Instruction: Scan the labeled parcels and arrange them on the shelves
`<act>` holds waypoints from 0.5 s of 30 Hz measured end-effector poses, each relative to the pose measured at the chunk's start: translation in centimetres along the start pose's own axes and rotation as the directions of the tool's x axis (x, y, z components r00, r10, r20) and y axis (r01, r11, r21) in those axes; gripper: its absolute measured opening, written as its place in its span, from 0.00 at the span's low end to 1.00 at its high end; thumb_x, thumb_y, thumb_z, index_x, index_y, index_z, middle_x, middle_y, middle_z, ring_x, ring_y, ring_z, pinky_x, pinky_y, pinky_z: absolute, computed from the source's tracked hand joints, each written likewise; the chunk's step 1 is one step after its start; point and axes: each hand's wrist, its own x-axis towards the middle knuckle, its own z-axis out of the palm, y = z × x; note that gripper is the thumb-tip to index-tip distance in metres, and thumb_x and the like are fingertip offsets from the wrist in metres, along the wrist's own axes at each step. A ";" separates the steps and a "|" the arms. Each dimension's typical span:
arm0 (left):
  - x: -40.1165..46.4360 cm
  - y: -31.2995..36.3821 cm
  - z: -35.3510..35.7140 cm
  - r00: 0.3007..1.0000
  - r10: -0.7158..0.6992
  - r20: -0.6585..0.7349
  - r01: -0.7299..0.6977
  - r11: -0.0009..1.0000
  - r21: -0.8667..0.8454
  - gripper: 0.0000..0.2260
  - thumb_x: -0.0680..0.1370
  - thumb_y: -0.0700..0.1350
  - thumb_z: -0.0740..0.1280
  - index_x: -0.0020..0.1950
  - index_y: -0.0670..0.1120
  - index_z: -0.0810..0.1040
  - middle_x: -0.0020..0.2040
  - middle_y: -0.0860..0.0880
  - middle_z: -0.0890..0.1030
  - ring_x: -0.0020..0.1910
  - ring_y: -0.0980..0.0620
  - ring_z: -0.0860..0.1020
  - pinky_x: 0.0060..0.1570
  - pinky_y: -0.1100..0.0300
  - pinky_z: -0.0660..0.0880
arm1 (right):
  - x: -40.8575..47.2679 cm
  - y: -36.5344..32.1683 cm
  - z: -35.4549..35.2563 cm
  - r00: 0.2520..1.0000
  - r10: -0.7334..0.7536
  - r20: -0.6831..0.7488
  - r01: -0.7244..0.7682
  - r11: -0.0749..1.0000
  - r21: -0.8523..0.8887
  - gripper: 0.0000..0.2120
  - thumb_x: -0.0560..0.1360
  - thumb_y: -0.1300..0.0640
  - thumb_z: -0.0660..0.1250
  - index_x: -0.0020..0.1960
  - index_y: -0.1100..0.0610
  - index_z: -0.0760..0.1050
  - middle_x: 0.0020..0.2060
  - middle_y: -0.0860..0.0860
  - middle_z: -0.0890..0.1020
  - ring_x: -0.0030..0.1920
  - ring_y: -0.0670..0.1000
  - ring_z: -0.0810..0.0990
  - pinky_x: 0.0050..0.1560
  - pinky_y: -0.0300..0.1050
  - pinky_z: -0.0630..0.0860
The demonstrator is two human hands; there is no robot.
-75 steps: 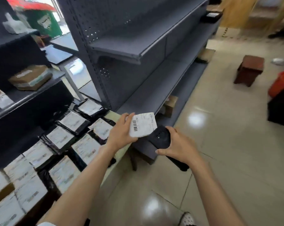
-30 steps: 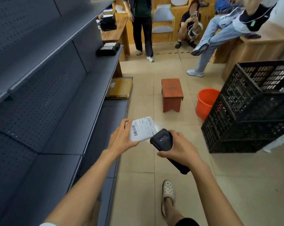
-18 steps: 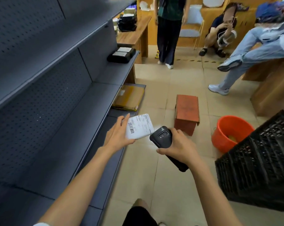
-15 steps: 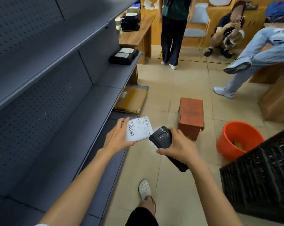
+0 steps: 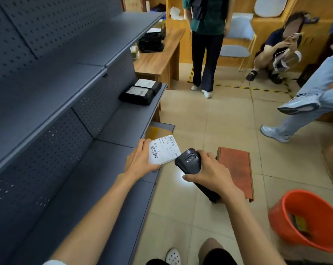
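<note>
My left hand grips a small parcel with a white barcode label, held just off the front edge of the grey metal shelves. My right hand grips a black handheld scanner, its head right beside the parcel; a white glow falls on the floor below it. Two black labeled parcels lie at the far end of the middle shelf. A brown parcel lies on the lowest shelf, just beyond the held parcel.
A red-brown stool stands on the tiled floor to the right of my hands. An orange bucket is at the lower right. A person stands ahead by a wooden desk; two other people sit at the right.
I have turned away from the stack of parcels and walked along the shelf aisle. The stool and the bucket are closer. Both hands keep hold of the parcel and the scanner.
</note>
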 end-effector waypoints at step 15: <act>32.0 6.7 -3.3 0.966 -0.053 -0.253 0.053 0.999 -0.009 0.39 0.66 0.55 0.75 0.71 0.48 0.61 0.67 0.49 0.64 0.63 0.45 0.69 0.44 0.52 0.71 | 32.4 2.5 -15.4 0.985 -0.169 -0.019 0.170 0.985 0.027 0.40 0.62 0.38 0.75 0.69 0.46 0.66 0.58 0.47 0.75 0.55 0.54 0.79 0.53 0.53 0.77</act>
